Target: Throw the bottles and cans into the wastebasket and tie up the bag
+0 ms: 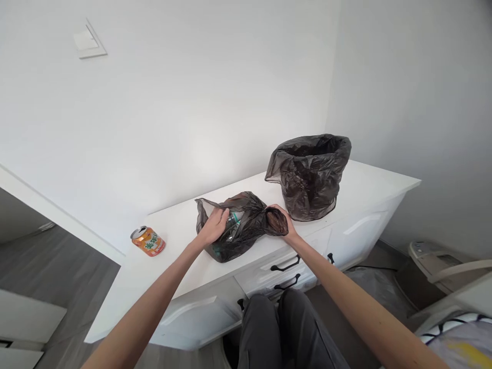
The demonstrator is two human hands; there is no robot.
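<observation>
Head view: leftmost, a switch (89,42) sits high on the white wall (215,92). Below it, an orange can (149,242) leans on the left part of the cabinet (378,179), its opened top facing up and to the left. Next comes the left hand (214,226), fingers partly bent, at an opening in the dark bag (238,249); whether it grips the plastic or the clear, green-banded bottle (233,220) inside, I cannot tell. The bag lies on the cabinet top near its front edge, between the hands. At its right end the right hand (290,228), partly hidden, is closed around the bunched neck. Just beyond, farther right, a second bag (312,189) stands upright, mouth open.
</observation>
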